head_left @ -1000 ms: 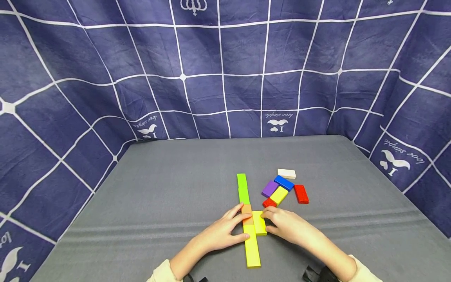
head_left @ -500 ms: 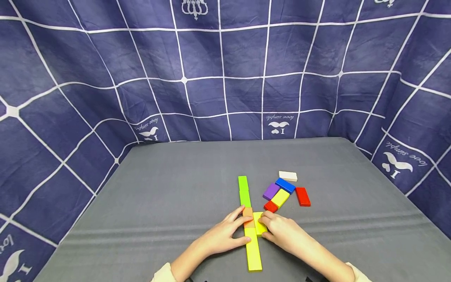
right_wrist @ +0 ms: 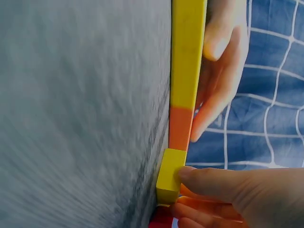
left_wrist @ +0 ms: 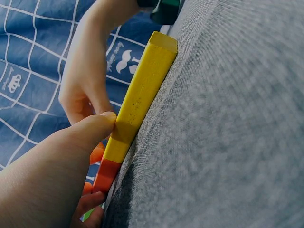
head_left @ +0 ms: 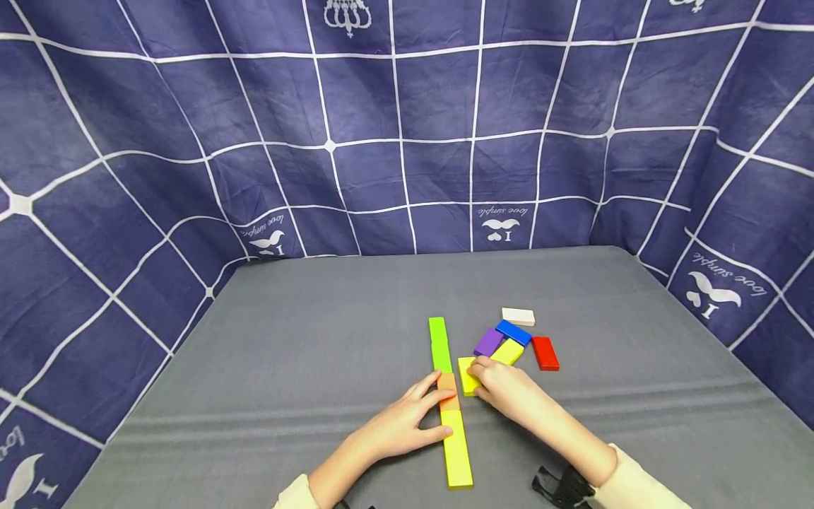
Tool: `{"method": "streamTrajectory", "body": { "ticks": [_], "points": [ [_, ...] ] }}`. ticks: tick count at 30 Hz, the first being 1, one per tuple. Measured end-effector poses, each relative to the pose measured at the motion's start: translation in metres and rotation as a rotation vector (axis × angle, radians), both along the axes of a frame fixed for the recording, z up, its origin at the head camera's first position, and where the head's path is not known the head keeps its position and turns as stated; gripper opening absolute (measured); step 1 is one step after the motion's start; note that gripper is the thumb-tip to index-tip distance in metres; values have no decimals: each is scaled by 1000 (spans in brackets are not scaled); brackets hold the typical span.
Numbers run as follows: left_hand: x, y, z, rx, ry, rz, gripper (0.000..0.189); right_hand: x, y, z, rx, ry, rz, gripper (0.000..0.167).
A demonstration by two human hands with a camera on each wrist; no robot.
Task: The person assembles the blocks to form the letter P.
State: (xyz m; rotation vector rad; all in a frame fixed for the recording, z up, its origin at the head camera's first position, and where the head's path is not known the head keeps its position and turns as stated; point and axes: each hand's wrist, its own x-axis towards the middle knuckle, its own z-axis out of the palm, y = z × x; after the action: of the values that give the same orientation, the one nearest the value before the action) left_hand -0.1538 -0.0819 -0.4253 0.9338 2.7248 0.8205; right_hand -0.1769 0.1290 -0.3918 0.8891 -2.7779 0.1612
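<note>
In the head view, a row of flat blocks runs away from me: green blocks (head_left: 440, 353) at the far end, an orange block (head_left: 449, 400), then a long yellow block (head_left: 458, 456) nearest. My left hand (head_left: 403, 426) rests along the row's left side, fingertips on the orange block and thumb on the long yellow one. With thumb and fingers, my right hand (head_left: 511, 391) pinches a short yellow block (head_left: 468, 373) just right of the row, near where green meets orange. The right wrist view shows its thumb (right_wrist: 209, 179) against that block's side.
Right of the row lie loose blocks: a purple block (head_left: 488, 342), a blue block (head_left: 514, 332), another yellow block (head_left: 509, 351), a white block (head_left: 518, 317) and a red block (head_left: 545, 353). A smaller red piece (right_wrist: 162, 218) shows in the right wrist view. A blue checked curtain (head_left: 407, 170) surrounds the grey table (head_left: 305, 339).
My right hand has moved the short yellow block away along the row, from beside the orange block toward the green, now covering the small red block. The left hand has stayed in place.
</note>
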Motion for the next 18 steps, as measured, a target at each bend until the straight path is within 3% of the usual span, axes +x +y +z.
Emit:
{"method": "streamTrajectory", "body": {
  "ticks": [6,12,18],
  "points": [
    [3,-1,-3,3,-3,-3,53,-19,-1,-3,-17,-11,-3,20],
    [0,-1,-1,12,8,-6,53,-46,-5,-2,-42,-13,-60,19],
    [-2,-1,-1,10,12,-9,52,-72,-7,1,-34,-78,-100,21]
  ]
}}
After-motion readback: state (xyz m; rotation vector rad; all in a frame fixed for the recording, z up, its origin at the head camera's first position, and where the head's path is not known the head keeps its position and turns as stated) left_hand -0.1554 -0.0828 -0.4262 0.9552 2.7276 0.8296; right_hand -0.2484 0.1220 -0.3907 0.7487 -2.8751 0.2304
